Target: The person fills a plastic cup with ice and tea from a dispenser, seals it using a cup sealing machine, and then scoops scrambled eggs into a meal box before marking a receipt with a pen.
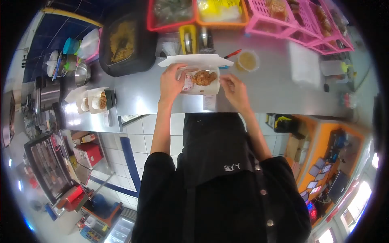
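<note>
An open paper takeaway box point(210, 90) sits on the steel counter in front of me, its white lid point(194, 60) folded back. Inside lie a piece of fried chicken point(204, 78) and a round wrapped packet with red print point(188, 82). My left hand point(173, 79) grips the box's left side, fingers over the rim beside the packet. At the right wall my right hand point(235, 90) has its fingers bent and closed on the edge. A small white paper slip point(209, 102) lies just below the box.
Behind the box stand a tape dispenser point(187, 39) and a clear cup of sauce point(248, 60). A black tub of food point(142, 54) is at the back left. Pink baskets point(279, 30) line the back right. Another open food box point(98, 101) stands on the left counter.
</note>
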The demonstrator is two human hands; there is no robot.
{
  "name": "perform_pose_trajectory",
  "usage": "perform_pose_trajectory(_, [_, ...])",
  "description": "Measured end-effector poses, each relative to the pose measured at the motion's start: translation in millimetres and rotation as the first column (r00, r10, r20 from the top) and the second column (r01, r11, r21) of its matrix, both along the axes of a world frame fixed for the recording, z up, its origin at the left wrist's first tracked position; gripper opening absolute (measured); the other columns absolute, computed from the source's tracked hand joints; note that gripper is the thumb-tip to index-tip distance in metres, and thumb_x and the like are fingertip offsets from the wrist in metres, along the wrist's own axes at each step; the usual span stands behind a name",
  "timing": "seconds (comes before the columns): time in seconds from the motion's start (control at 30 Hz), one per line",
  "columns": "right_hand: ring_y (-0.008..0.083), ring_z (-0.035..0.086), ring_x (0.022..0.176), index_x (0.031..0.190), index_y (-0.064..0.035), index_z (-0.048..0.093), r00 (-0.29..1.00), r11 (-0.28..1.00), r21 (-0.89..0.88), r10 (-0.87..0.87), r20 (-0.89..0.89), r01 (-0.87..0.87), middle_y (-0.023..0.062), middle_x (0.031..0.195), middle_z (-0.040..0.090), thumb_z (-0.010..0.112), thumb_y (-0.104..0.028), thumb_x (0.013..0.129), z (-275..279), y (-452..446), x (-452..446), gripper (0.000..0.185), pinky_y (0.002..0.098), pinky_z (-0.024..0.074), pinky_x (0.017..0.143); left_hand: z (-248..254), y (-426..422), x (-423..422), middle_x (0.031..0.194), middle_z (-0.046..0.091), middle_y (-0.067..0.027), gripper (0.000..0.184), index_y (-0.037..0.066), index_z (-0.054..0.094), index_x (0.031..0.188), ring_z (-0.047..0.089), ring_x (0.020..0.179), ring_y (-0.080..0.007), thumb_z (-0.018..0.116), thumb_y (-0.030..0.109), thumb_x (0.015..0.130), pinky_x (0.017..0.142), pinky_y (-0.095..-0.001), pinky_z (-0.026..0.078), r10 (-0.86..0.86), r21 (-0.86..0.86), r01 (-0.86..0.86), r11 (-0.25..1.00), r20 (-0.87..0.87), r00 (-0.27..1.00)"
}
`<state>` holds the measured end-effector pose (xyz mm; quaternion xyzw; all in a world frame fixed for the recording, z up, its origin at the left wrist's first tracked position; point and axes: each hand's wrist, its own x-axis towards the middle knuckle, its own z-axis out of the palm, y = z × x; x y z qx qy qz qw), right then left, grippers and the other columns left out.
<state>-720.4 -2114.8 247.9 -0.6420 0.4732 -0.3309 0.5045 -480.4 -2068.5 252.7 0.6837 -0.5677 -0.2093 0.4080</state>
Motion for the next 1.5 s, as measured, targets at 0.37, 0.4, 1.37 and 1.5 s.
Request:
perform_pose_trajectory(0.37, [0.0174, 0.066, 0.073, 0.1, -0.0021, 0.056, 0.986, 0.963, 0.269, 0.058, -0.154, -0.015, 0.0097, 0.085, 0.069, 0.072, -0.013, 0.085, -95.0, 75.7, -29.8, 0.024, 0.0306, 0.0515, 0.069, 8.0, 30.1, 51.9, 0.101, 0.072, -0.0084, 0.014, 0.004, 0.069, 0.105, 0.067, 0.086, -0.0137, 0.063, 0.01, 0.093, 0.077, -0.029, 0.053, 0.24, -0.085, -0.247, 0.965, -0.091, 0.967])
perform_pose_trajectory(0.4, [0.0174, 0.066, 0.073, 0.1, -0.0021, 0.056, 0.984, 0.962, 0.271, 0.056, -0.169, -0.008, 0.0097, 0.085, 0.069, 0.072, -0.013, 0.085, -96.7, 79.2, -25.8, 0.024, 0.0306, 0.0515, 0.069, 13.2, 17.9, 69.3, 0.1, 0.072, -0.0091, 0.014, 0.004, 0.069, 0.104, 0.067, 0.087, -0.0163, 0.063, 0.01, 0.093, 0.077, -0.0303, 0.053, 0.255, -0.143, -0.261, 0.955, -0.057, 0.965])
perform_pose_trajectory(1.37, [0.0204, 0.052, 0.069, 0.105, -0.0113, 0.065, 0.849, 0.964, -0.053, -0.253, -0.463, 0.259, 0.0056, 0.076, 0.05, 0.07, -0.002, 0.078, -97.7, 119.4, 50.6, 0.029, 0.0326, 0.0445, 0.062, -108.3, -293.8, 211.2, 0.111, 0.064, -0.0189, 0.031, 0.005, 0.068, 0.097, 0.06, 0.108, -0.0363, 0.073, 0.028, 0.078, 0.093, -0.0448, 0.049, -0.305, 0.047, 0.346, 0.937, 0.589, 0.748])
perform_pose_trajectory(1.5, [0.0203, 0.051, 0.068, 0.104, -0.0113, 0.066, 0.876, 0.955, 0.019, -0.263, -0.404, 0.296, 0.0052, 0.076, 0.049, 0.067, 0.0, 0.077, -97.0, 121.2, 52.3, 0.029, 0.033, 0.0448, 0.063, -94.5, -295.1, 214.8, 0.124, 0.062, -0.0165, 0.04, 0.008, 0.06, 0.108, 0.059, 0.117, -0.0357, 0.077, 0.026, 0.077, 0.098, -0.0429, 0.048, -0.319, 0.345, 0.19, 0.919, 0.369, 0.873])
